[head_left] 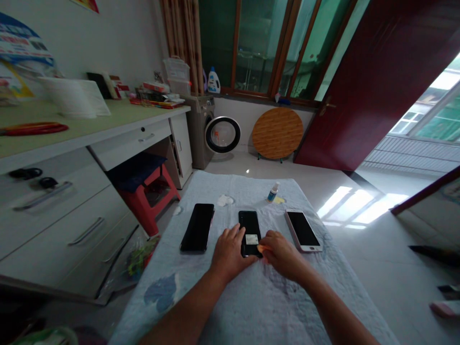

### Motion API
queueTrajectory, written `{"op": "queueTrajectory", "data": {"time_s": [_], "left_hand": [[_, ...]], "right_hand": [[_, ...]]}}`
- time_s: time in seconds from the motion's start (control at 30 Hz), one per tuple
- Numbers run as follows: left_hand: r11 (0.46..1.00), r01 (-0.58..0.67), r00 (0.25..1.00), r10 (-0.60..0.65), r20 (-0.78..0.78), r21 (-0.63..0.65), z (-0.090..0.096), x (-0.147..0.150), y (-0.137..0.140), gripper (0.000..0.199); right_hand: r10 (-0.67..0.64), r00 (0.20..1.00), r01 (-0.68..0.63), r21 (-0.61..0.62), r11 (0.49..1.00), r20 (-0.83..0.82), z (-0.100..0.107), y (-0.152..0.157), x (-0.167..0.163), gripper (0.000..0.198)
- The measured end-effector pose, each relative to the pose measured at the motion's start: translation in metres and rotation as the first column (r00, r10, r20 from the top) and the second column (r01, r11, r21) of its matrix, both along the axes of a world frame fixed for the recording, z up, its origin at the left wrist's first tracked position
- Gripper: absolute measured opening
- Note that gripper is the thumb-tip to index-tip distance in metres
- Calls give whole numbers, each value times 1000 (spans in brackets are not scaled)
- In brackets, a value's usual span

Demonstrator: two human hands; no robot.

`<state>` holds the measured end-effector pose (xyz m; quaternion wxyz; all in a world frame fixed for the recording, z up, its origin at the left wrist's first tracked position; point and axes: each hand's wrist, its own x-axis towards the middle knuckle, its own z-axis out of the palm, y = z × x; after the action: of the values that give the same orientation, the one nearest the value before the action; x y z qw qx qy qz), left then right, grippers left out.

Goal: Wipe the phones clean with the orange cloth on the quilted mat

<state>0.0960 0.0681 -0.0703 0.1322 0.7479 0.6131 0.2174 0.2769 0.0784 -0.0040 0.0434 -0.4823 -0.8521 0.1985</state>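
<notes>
On pale-blue cloth (273, 311), spread left hand (229, 251) bracing flat glossy black phone (251, 222), right hand (277, 251) pinching orange scrap (261, 248); phone likely light, slippery: grip edges.

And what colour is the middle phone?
The middle phone is black with a whitish label, best seen in the head view.

The left hand (230, 249) touches the middle phone (250, 223), while the right hand (278, 249) holds an orange piece (261, 248) at its edge. A black phone (198, 227) and a white phone (304, 231) lie on either side.
</notes>
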Motion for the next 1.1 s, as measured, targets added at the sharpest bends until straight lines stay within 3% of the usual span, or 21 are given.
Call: {"op": "queueTrajectory", "data": {"time_s": [0.17,0.37,0.6,0.87,1.1], "left_hand": [[1000,24,1000,-23,12,-7,4,-1,-1,79],[999,28,999,-27,31,-23,6,-2,-1,82],[999,38,999,-37,37,-36,5,-3,1,85],[999,33,992,-31,122,-18,9,-2,-1,78],[998,-23,978,10,208,64,-3,0,1,112]], "right_hand": [[-62,996,69,112,991,-60,-23,14,-15,23],[-170,985,167,262,950,-12,-38,65,-21,27],[-193,977,163,262,951,91,-40,107,-41,29],[-54,988,14,269,963,143,-39,105,-60,28],[70,991,-98,269,958,113,-30,72,-51,24]]}}
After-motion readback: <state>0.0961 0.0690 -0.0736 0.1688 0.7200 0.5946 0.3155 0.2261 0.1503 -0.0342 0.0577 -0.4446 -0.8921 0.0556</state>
